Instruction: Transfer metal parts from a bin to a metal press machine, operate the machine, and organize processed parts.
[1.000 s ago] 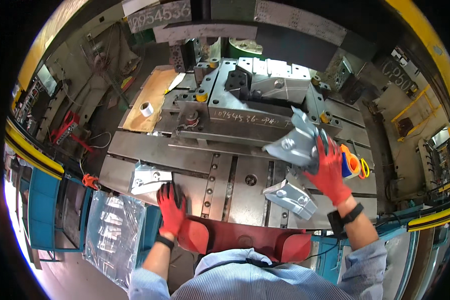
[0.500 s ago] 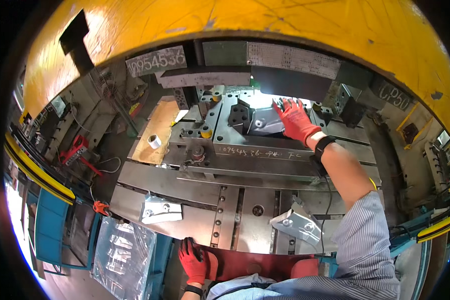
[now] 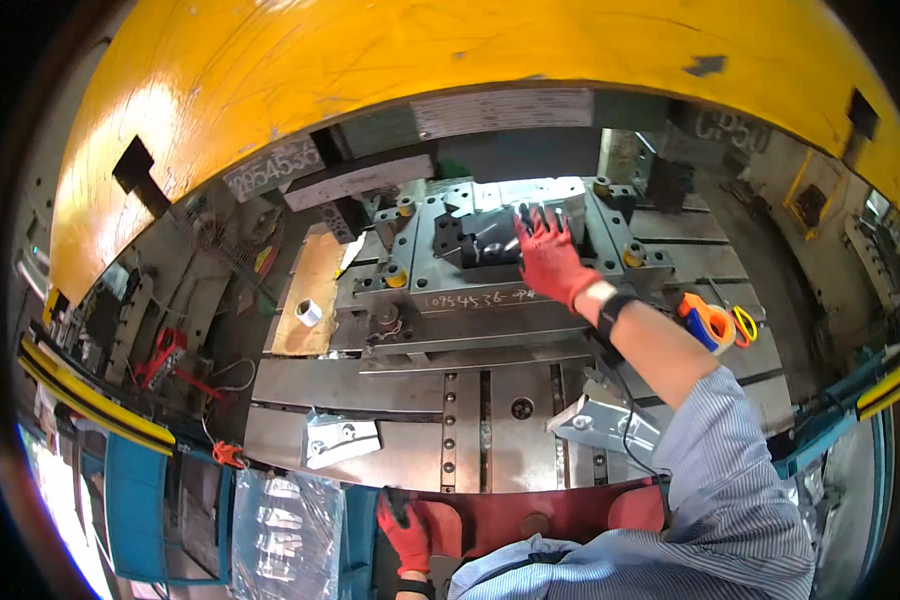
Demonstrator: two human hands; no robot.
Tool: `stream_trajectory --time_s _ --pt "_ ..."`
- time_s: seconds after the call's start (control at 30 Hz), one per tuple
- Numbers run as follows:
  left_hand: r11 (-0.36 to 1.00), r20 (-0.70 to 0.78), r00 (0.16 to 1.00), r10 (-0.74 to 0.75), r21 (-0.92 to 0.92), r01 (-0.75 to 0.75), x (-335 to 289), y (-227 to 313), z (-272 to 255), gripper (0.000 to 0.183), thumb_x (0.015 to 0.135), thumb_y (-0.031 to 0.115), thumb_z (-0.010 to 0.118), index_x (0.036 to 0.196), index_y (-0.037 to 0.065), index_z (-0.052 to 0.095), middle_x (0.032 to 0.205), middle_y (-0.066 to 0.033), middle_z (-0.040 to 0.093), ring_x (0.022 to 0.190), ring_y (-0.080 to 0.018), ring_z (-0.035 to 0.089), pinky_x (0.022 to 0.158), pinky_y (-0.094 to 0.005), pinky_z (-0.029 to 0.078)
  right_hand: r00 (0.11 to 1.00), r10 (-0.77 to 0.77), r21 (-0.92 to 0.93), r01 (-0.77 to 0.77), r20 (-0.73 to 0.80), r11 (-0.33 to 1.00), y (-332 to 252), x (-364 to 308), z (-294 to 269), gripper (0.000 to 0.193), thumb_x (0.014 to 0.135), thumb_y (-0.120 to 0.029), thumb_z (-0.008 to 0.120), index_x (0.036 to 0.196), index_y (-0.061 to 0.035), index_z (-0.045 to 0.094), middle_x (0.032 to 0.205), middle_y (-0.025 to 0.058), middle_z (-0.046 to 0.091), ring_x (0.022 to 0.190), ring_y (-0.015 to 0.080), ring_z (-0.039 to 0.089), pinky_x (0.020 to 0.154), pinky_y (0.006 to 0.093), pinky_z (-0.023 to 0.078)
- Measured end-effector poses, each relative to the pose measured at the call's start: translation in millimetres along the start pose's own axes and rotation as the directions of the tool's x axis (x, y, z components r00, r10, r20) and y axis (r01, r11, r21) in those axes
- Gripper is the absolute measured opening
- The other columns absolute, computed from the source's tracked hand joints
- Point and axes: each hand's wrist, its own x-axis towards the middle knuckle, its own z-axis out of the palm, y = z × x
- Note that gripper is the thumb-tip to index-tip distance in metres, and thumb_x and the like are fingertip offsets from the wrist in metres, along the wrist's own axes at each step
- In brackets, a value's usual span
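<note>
My right hand [image 3: 552, 258], in a red glove with dark fingertips, reaches over the steel die [image 3: 430, 270]. Its fingers are stretched out and lie at the right end of a bent sheet-metal bracket [image 3: 492, 240] seated on the die; part of the bracket is hidden under the hand. My left hand [image 3: 406, 535], also red-gloved, rests low at the front edge of the press bed beside a red padded piece [image 3: 510, 515]. Its fingers look extended and hold nothing visible. Two more shiny brackets lie on the bed, one at left [image 3: 342, 440] and one at right [image 3: 605, 428].
Above the die hangs the yellow press ram [image 3: 450, 50]. A white tape roll [image 3: 309, 313] sits on cardboard [image 3: 303, 270] at left. Orange and blue tape rolls [image 3: 708, 325] and yellow-handled scissors [image 3: 744, 327] lie at right. Plastic sheeting [image 3: 288, 550] covers several parts at lower left.
My view has shifted, bringing the tape rolls and scissors into sight at right. My right hand stays at the bracket on the die, fingers still stretched. My left hand remains at the bed's front edge.
</note>
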Motion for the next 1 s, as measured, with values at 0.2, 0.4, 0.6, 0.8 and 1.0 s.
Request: stream_trajectory --time_s 0.2,0.4,0.6,0.8,1.0 --pt "0.896 0.045 0.939 -0.341 -0.289 0.339 -19 -100 -15 0.033 0.097 0.02 0.051 0.113 -0.006 0.062 0.102 -0.0129 0.068 0.092 -0.0218 0.063 0.084 -0.0333 0.048 0.978 0.196 0.45 -0.141 -0.077 0.882 11 -182 -51 0.075 0.074 -0.023 0.071 0.14 -0.0044 0.04 0.138 0.023 0.043 0.129 0.0391 0.039 0.106 0.0485 0.031" --pt "0.819 0.585 0.765 -0.267 -0.28 0.5 -30 -183 6 0.038 0.096 0.021 0.053 0.126 -0.003 0.055 0.12 -0.0166 0.062 0.106 -0.0208 0.059 0.091 -0.0332 0.046 0.73 0.666 0.415 -0.658 0.15 0.628 48 -430 -53 0.072 0.076 -0.017 0.07 0.139 0.0003 0.041 0.138 0.0249 0.044 0.129 0.0395 0.04 0.109 0.0434 0.031" --pt "0.724 0.799 0.58 -0.158 -0.306 0.618 -17 -187 4 0.043 0.095 0.019 0.056 0.133 0.0 0.05 0.129 -0.0121 0.057 0.116 -0.0179 0.053 0.097 -0.0317 0.044 0.382 0.576 0.584 -0.783 0.723 -0.215 21 -632 54 0.043 0.09 -0.017 0.062 0.128 -0.0009 0.053 0.116 0.0101 0.063 0.103 0.0173 0.059 0.086 0.0314 0.046" --pt "0.946 0.862 0.501 -0.069 -0.103 0.306 -2 -158 -3 0.047 0.093 0.018 0.059 0.135 0.001 0.047 0.131 -0.0107 0.056 0.117 -0.0184 0.052 0.098 -0.0322 0.043 0.392 0.547 0.606 -0.741 0.74 -0.288 -41 -637 89 0.039 0.094 -0.021 0.057 0.129 -0.0038 0.055 0.12 0.0055 0.063 0.107 0.0161 0.058 0.091 0.0325 0.046" --pt "0.954 0.837 0.533 -0.122 -0.048 0.295 8 -249 9 0.046 0.094 0.025 0.058 0.133 0.002 0.049 0.13 -0.0079 0.056 0.114 -0.018 0.053 0.097 -0.0332 0.043 0.408 0.547 0.599 -0.768 0.731 -0.227 -39 -617 83 0.041 0.092 -0.02 0.061 0.128 -0.0034 0.055 0.121 0.0068 0.063 0.11 0.0159 0.057 0.093 0.0331 0.046"
